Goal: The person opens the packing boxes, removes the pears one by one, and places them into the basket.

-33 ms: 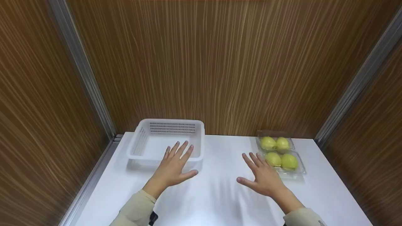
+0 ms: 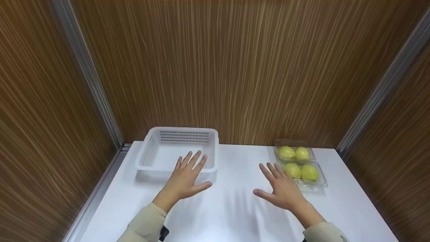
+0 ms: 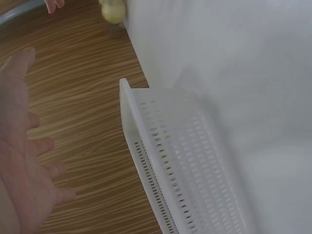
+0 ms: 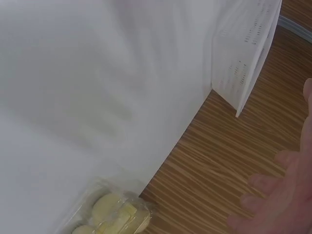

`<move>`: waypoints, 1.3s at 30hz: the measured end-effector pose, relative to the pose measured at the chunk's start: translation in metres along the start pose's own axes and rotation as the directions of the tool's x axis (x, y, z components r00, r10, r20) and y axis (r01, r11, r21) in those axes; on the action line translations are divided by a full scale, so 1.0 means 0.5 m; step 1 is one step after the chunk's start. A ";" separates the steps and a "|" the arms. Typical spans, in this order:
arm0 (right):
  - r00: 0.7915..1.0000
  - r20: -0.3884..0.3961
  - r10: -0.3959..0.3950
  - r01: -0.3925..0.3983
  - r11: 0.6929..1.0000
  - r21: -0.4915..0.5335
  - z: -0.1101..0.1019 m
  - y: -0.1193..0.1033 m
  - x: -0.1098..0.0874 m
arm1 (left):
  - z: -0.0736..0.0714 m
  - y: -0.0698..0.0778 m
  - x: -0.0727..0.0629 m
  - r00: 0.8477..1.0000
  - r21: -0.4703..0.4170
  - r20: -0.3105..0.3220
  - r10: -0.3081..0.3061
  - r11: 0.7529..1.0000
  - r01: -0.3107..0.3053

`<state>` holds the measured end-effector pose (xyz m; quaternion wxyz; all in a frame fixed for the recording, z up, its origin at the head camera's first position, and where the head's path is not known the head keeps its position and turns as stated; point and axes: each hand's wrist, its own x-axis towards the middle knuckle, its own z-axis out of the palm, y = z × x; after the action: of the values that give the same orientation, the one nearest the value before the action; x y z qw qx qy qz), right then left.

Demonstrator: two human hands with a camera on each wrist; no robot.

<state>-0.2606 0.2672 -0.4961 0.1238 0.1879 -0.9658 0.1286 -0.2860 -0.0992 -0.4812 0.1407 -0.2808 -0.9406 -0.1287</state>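
My left hand [image 2: 183, 183] hovers with spread, straight fingers, overlapping the front rim of a white plastic basket [image 2: 184, 137] in the head view. Nothing is in its grasp; in the left wrist view the palm and fingers [image 3: 63, 195] stand apart from the basket [image 3: 195, 165]. My right hand [image 2: 284, 191], also spread and holding nothing, hangs above the table just left of two clear plastic boxes [image 2: 321, 174]. Round yellow-green fruits [image 2: 309, 173] lie in pairs in these boxes. The right wrist view shows part of a box with yellow fruit [image 4: 103, 209], away from the fingers.
A white table [image 2: 235, 168] carries the basket at back left and the boxes at back right. Wood-grain panels [image 2: 215, 74] rise behind and on both sides, joined by grey metal posts [image 2: 90, 70]. Shadows of the hands fall on the tabletop.
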 end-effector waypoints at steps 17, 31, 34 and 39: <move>0.980 -0.072 0.185 -0.184 0.983 0.030 0.032 0.174 -0.020 | 0.112 0.103 0.125 0.988 -0.068 0.103 0.118 0.991 -0.112; 0.925 -0.001 0.380 -0.380 0.925 0.014 0.051 0.327 -0.033 | 0.296 0.241 0.241 0.954 -0.063 0.255 0.160 0.987 -0.148; 0.916 0.015 0.401 -0.402 0.916 0.012 0.055 0.347 -0.041 | 0.315 0.258 0.262 0.952 -0.027 0.272 0.138 0.990 -0.136; 0.897 0.049 0.439 -0.439 0.898 0.002 0.050 0.376 -0.046 | 0.344 0.289 0.300 0.955 0.054 0.274 0.110 0.990 -0.130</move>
<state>-0.3186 0.4360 -0.5640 0.0676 -0.0308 -0.9851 0.1549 -0.3579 0.1467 -0.5669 0.0284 -0.3471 -0.9362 -0.0466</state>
